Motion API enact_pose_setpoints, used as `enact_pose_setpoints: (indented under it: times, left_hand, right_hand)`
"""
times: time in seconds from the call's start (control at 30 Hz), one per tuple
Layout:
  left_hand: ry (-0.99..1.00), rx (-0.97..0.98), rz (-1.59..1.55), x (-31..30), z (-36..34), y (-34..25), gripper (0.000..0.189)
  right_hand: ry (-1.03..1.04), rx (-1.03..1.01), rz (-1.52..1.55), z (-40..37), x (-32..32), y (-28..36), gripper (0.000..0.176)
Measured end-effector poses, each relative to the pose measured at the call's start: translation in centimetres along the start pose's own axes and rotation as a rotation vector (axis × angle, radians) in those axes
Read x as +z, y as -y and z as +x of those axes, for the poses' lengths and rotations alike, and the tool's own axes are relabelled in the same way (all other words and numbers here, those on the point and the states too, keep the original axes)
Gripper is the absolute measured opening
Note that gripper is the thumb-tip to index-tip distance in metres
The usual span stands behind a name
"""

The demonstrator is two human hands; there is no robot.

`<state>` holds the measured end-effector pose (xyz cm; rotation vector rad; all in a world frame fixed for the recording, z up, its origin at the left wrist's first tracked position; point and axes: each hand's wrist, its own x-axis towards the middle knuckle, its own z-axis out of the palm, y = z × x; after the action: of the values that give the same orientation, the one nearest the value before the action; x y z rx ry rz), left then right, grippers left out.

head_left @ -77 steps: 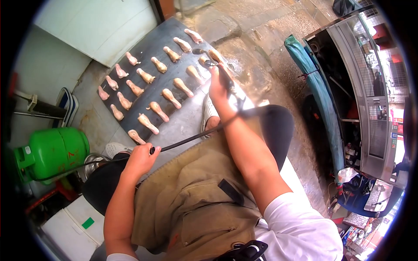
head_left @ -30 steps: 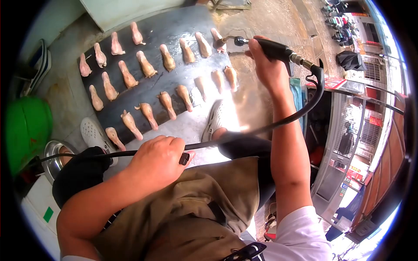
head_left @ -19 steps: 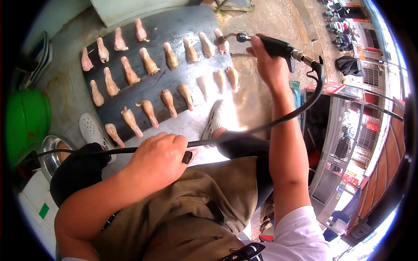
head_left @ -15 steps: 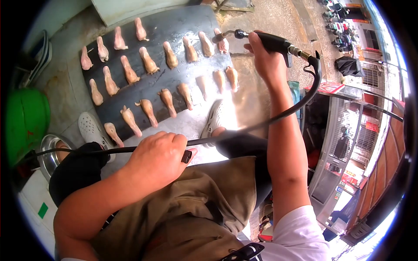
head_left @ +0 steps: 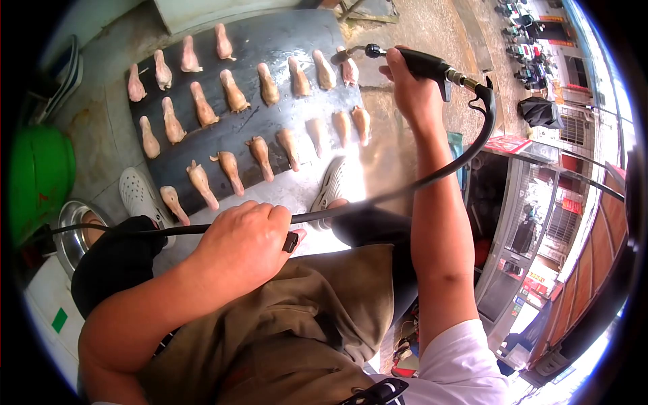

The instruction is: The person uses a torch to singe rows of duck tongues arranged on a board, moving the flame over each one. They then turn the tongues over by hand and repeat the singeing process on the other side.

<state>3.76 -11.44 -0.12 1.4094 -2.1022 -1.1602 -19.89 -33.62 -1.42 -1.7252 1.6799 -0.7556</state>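
My right hand (head_left: pixel 413 88) is closed round the black handle of a gas torch (head_left: pixel 422 64) at the upper right. The torch's nozzle (head_left: pixel 343 57) points left, beside a raw poultry drumstick (head_left: pixel 349 71) at the board's far right. No flame can be made out. My left hand (head_left: pixel 246 233) is closed round the black hose (head_left: pixel 378 200) near my lap, and a small black piece (head_left: pixel 290 241) shows by its thumb. Several raw drumsticks (head_left: pixel 233 91) lie in rows on a dark, wet board (head_left: pixel 196 145) in front of my feet.
White shoes (head_left: pixel 140 192) stand at the board's near edge. A metal bowl (head_left: pixel 71 236) and a green container (head_left: pixel 44 179) are at the left. Glass-sided cabinets (head_left: pixel 516 236) stand at the right, with parked scooters (head_left: pixel 523 50) farther off.
The view has shifted slightly. My right hand and the torch stay by the far-right drumstick, and my left hand keeps its grip on the hose.
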Motion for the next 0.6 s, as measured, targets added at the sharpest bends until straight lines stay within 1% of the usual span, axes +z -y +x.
enact_pose_setpoints:
  times: [0.23,0.33,0.43,0.47,0.5,0.53,0.57,0.6]
  left_hand:
    - [-0.036,0.037,0.075,-0.1,-0.1,-0.1,0.029]
    - [-0.024,0.034,0.057,-0.1,-0.1,0.0,0.029]
    - [-0.056,-0.061,-0.048,0.6,0.0,0.6,0.027]
    - [-0.111,-0.073,-0.102,0.3,0.2,0.6,0.028]
    - [-0.167,-0.087,-0.154,-0.2,0.7,0.7,0.029]
    - [-0.230,-0.102,-0.202,-0.9,1.3,0.8,0.030]
    - [-0.192,-0.196,-0.172,-1.7,1.9,1.2,0.040]
    - [-0.221,-0.252,-0.206,-2.8,2.4,1.1,0.042]
  right_hand:
    - [0.003,0.006,0.015,-0.5,0.1,0.8,0.041]
    - [0.027,-0.069,0.029,-0.1,-0.3,-1.3,0.041]
    - [0.024,-0.097,0.033,-2.1,-1.5,-1.3,0.040]
    - [0.057,-0.112,0.136,-3.3,-2.2,-0.5,0.038]
    - [0.020,-0.108,0.182,-5.1,-2.7,0.9,0.036]
    - [-0.051,-0.135,0.166,-6.9,-3.4,2.3,0.031]
    - [-0.090,-0.231,0.078,-8.7,-4.4,3.2,0.029]
    - [-0.129,-0.265,0.046,-10.6,-5.0,4.5,0.028]
